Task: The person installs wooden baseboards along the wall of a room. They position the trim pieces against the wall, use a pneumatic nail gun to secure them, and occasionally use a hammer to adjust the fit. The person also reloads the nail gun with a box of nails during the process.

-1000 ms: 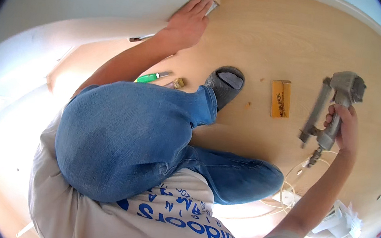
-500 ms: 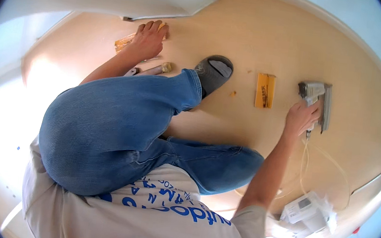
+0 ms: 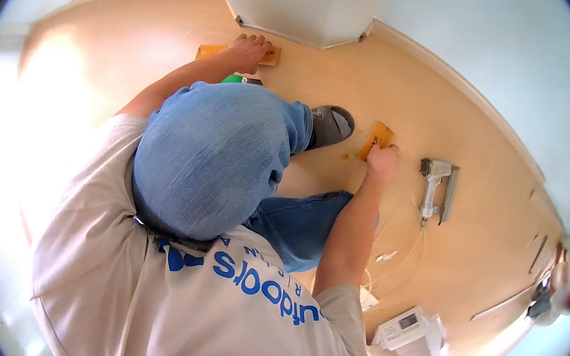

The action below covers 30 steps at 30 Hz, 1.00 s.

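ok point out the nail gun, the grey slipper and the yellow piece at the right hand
Nail gun (image 3: 430,192): head view, on the handle.
Grey slipper (image 3: 323,129): head view, on the upper.
Yellow piece (image 3: 377,138): head view, on its top face.

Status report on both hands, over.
Left hand on left yellow piece. Right hand at near end of right yellow piece. Slippered foot between them; nail gun unheld.

Pale shirt (image 3: 192,312): we list large blue lettering (image 3: 245,277), plus a smaller blue row (image 3: 254,253). Right orange piece (image 3: 377,136) and left orange piece (image 3: 272,58): dark print, too small for us to read.
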{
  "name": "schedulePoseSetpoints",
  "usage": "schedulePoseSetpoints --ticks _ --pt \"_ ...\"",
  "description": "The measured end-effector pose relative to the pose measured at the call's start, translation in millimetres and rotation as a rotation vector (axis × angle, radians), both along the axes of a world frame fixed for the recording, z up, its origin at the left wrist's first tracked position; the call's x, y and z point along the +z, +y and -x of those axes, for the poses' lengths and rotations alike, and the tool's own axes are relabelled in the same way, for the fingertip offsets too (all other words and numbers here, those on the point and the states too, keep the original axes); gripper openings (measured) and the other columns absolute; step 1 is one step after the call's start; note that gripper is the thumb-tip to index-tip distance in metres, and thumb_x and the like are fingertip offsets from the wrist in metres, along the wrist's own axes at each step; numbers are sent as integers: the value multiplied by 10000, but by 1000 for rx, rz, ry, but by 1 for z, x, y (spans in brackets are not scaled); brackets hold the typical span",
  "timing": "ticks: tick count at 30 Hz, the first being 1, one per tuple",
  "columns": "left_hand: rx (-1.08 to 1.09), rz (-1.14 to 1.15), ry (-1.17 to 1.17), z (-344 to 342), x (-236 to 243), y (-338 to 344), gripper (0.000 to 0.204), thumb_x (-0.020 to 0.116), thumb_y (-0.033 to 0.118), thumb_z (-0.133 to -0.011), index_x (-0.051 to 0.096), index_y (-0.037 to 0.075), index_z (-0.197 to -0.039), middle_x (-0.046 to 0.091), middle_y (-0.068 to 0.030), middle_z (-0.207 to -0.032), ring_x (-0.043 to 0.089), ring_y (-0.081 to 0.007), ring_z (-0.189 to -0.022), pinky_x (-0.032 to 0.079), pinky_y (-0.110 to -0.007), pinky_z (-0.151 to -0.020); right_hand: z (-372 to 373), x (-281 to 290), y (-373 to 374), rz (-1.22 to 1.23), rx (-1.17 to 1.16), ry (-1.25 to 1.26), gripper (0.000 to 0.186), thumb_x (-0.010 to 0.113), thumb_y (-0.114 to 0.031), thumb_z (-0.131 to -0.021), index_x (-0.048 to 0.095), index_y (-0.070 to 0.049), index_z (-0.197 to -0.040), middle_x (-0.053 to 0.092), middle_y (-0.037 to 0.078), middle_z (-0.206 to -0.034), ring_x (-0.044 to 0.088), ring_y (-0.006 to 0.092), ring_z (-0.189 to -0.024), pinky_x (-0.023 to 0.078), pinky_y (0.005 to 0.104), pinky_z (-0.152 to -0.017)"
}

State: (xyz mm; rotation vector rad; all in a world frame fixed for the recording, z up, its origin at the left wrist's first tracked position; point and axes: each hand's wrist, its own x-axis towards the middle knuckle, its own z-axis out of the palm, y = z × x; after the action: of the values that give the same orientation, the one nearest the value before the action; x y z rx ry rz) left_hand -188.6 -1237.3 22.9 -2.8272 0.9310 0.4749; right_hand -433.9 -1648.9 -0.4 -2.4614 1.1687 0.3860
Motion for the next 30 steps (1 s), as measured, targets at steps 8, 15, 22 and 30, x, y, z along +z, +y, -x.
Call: schedulePoseSetpoints --ticks 8,15,22,30 --pt "3 136 159 -9 17 6 289 505 84 -968 576 32 -1243 689 -203 -1171 663 -426 -1072 540 -505 -847 20 -37 -18 -168 -426 -542 564 714 -279 -886 561 94 -1281 683 240 -1182 687 342 -1075 577 436 -892" --pt "-33 -123 357 -12 28 -52 504 602 28 -853 562 38 -1355 673 -211 -1267 650 -397 -1170 543 -490 -906 29 -13 -8 -800 -624 -959 389 622 -125 -990 522 49 -1322 638 132 -1256 660 266 -1119 596 430 -881" --pt "-157 30 352 -6 22 -79 531 662 136 -851 587 30 -1366 646 -204 -1304 628 -388 -1210 526 -491 -959 -45 -13 41 -864 -541 -763 285 657 -138 -967 597 43 -1178 664 113 -1114 684 252 -979 599 393 -795" --pt "48 559 427 -1 -13 -135 435 673 234 -901 559 33 -1270 626 -221 -1279 615 -421 -1163 504 -518 -971 -192 23 154 -400 -172 -497 598 666 -298 -926 502 62 -1374 645 289 -1254 644 414 -1151 502 462 -1002"
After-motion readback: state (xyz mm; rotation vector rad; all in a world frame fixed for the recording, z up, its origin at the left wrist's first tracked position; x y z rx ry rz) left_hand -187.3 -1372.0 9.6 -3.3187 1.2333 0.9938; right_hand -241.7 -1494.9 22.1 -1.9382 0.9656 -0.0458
